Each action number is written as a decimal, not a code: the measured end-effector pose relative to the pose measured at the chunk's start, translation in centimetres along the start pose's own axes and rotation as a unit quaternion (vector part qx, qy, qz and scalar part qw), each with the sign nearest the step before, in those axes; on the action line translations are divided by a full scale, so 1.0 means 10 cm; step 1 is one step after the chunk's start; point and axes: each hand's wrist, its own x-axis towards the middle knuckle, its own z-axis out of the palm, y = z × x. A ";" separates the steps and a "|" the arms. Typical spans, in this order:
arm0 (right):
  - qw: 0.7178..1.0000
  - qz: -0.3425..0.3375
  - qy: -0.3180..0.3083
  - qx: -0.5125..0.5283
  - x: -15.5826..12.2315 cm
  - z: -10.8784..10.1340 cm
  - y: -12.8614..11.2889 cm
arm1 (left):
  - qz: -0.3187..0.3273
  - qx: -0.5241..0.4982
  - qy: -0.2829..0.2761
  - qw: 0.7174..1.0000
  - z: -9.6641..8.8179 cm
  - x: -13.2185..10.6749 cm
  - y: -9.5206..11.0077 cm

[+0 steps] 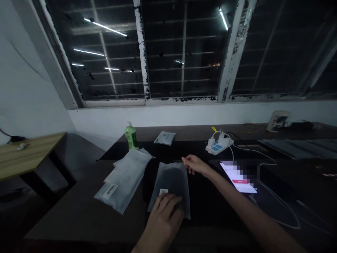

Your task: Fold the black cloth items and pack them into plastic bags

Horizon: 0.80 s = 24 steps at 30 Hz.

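A frosted plastic zip bag [172, 179] lies in front of me, dark through its film, with a small white barcode label near its lower left. My left hand [166, 214] rests over the bag's near end, fingers bent and a little apart, hiding part of the label. At the far right corner of the same bag, my right hand [194, 164] has thumb and fingertips pinched together on the edge. To the left, a stack of similar frosted bags [126, 179] lies at a slant, the top one bearing a barcode label [110, 191].
A green drink bottle [131, 136] stands behind the stack. Farther back lies a small pale packet [165, 138]. On the right are a white power strip [219, 144] with cables and a lit phone [237, 177]. A wooden side table [31, 153] stands at left.
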 end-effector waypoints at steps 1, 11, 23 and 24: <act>1.000 0.000 0.009 0.000 -0.05 -0.01 0.03 | -0.030 0.004 -0.010 0.999 -0.05 0.01 -0.02; 0.987 0.027 -0.155 0.028 -0.58 -0.10 0.18 | -0.421 0.068 -0.151 0.892 -0.22 0.14 -0.54; 0.962 0.076 -0.203 0.167 -0.63 0.21 0.18 | -0.505 0.075 -0.212 0.833 -0.07 0.31 -0.59; 0.961 0.069 -0.197 0.181 -0.64 0.24 0.17 | -0.504 0.074 -0.210 0.835 -0.08 0.31 -0.59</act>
